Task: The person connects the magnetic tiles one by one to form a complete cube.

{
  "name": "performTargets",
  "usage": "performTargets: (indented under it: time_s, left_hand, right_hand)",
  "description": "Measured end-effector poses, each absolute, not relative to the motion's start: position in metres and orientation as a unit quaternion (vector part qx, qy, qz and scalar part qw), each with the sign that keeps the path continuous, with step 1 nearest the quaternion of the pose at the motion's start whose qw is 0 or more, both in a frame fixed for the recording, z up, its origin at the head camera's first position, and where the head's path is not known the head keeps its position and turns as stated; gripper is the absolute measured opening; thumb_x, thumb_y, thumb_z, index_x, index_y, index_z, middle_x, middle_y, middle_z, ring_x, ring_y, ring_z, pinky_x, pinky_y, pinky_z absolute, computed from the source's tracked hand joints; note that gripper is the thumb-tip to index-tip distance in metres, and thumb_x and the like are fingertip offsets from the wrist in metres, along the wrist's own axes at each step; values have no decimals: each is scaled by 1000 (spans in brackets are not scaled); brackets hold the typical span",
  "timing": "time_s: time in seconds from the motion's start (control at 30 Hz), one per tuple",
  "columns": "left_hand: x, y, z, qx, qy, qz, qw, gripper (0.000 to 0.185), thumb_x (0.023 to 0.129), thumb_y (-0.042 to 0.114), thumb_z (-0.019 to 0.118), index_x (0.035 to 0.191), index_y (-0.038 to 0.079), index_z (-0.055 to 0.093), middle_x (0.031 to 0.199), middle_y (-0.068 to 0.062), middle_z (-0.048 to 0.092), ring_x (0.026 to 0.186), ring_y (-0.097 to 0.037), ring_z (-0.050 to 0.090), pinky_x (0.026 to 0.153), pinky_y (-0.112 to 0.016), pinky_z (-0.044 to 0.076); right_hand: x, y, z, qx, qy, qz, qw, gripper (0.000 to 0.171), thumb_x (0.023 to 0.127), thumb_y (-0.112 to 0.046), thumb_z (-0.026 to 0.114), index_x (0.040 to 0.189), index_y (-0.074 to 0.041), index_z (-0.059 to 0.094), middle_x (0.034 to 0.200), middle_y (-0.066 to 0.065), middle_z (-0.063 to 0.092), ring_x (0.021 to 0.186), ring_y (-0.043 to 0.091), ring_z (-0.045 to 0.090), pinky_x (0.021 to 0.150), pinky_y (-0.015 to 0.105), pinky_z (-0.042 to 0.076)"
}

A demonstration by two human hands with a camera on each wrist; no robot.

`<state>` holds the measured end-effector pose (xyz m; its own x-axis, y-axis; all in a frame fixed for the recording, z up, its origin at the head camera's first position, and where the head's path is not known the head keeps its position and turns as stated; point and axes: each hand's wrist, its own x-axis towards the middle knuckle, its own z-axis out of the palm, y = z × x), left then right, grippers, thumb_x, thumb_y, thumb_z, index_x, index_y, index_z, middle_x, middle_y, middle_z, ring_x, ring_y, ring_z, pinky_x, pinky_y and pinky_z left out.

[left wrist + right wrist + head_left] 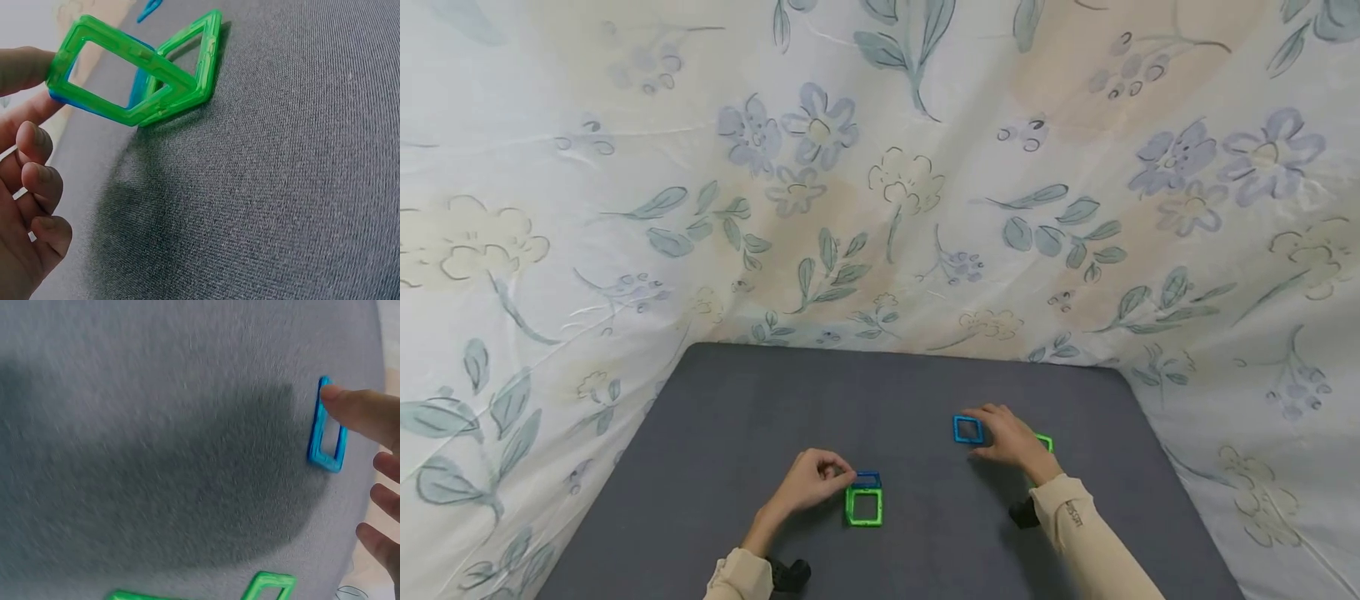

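My left grip (810,481), at the lower centre of the frame, pinches a corner of the joined green and blue frames (865,488) on the counter (917,554). Right of centre, my right grip (1009,437) has thumb and fingers apart at a blue square (957,429); whether they touch it, I cannot tell. A green piece (1047,440) shows partly just right of that grip.

table (722,433): dark grey, rounded far corners | curtain (880,200): pale, flowers and leaves, behind table and along sides
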<state>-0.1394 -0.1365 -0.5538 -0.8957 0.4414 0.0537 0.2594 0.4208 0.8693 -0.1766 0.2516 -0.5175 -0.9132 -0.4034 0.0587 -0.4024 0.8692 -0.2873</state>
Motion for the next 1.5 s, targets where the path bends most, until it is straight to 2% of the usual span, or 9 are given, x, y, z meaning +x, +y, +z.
performTargets:
  time_s: [0.23, 0.37, 0.5, 0.63, 0.87, 1.2, 1.5]
  left_hand:
    - [-137, -134, -558, 192, 836, 506, 93, 13, 94, 27, 75, 92, 16, 81, 54, 7, 44, 45, 4, 30, 48, -17, 29]
    - [-137, -132, -560, 189, 832, 514, 90, 13, 93, 27, 75, 92, 16, 81, 54, 7, 44, 45, 5, 31, 48, -17, 30]
    - [-138, -132, -561, 187, 825, 526, 89, 12, 93, 26, 76, 91, 15, 81, 55, 6, 45, 45, 5, 32, 48, -17, 31]
    - [-138, -129, -562, 186, 820, 533, 93, 11, 92, 26, 77, 91, 15, 81, 55, 4, 48, 45, 5, 33, 48, -17, 32]
    - [-140, -126, -561, 178, 826, 525, 97, 15, 93, 28, 75, 92, 14, 81, 56, 2, 51, 46, 4, 35, 49, -17, 33]
    - [-144, -123, -559, 166, 834, 517, 96, 15, 93, 28, 76, 90, 15, 81, 58, 7, 47, 49, 5, 35, 50, -16, 32]
    - [-142, -121, -556, 165, 838, 512, 94, 15, 93, 28, 75, 90, 14, 81, 58, 7, 47, 48, 4, 34, 50, -16, 32]
  right_hand:
    - [-190, 248, -518, -196, 971, -116, 72, 86, 70, -30, 96, 143, -5, 57, 140, 24, 58, 126, 45, 55, 97, 63, 49]
    - [-198, 243, -518, -191, 969, -114, 107, 95, 70, -33, 95, 149, -6, 51, 147, 25, 52, 134, 48, 49, 102, 65, 46]
    - [-204, 237, -518, -190, 964, -121, 139, 97, 73, -31, 94, 153, -4, 45, 153, 29, 45, 140, 52, 43, 105, 68, 42]
    - [-207, 236, -523, -187, 960, -133, 160, 93, 76, -26, 92, 153, -3, 45, 153, 33, 43, 141, 53, 43, 107, 67, 40]
    - [-213, 237, -528, -195, 959, -144, 148, 78, 82, -20, 87, 149, -3, 51, 149, 30, 50, 136, 49, 50, 107, 63, 44]
    - [-223, 244, -529, -223, 955, -137, 138, 73, 82, -16, 86, 145, 4, 53, 146, 35, 50, 136, 52, 48, 110, 62, 41]
    - [-221, 253, -535, -250, 953, -132, 110, 66, 73, -22, 90, 128, 6, 67, 131, 30, 62, 119, 45, 61, 102, 57, 49]
